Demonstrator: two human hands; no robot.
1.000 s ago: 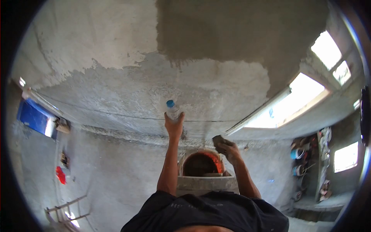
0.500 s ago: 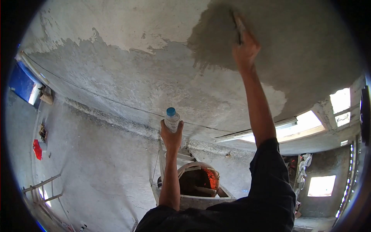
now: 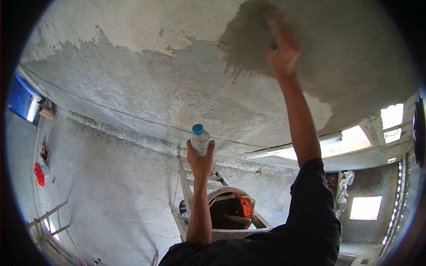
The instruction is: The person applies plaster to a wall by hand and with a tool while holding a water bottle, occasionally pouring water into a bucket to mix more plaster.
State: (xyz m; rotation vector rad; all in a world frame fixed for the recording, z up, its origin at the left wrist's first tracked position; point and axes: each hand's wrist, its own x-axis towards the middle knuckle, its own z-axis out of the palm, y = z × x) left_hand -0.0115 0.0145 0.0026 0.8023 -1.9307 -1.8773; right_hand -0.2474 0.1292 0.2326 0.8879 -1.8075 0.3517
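Observation:
My left hand (image 3: 201,160) is wrapped round a clear plastic bottle (image 3: 200,142) with a blue cap, held upright at mid-view. My right hand (image 3: 284,52) is raised high against the grey plastered surface (image 3: 168,84), its fingers closed round a flat, dark-edged trowel (image 3: 270,22). Motion smears the trowel and fingertips. Around that hand lies a dark, wet-looking patch (image 3: 242,40) with a ragged, dripping left edge. Pale, bare areas border the patch on the left.
Below me a round tub (image 3: 224,191), orange-stained inside, rests on the ladder (image 3: 186,213). A thin cable (image 3: 124,113) runs along the surface to a tube lamp (image 3: 293,150). Bright openings (image 3: 366,207) are on the right; a wooden frame (image 3: 49,214) stands lower left.
My right hand stays on the dark patch, now blurred by movement. The left hand and bottle sit slightly lower and further right, while the whole view has shifted a little.

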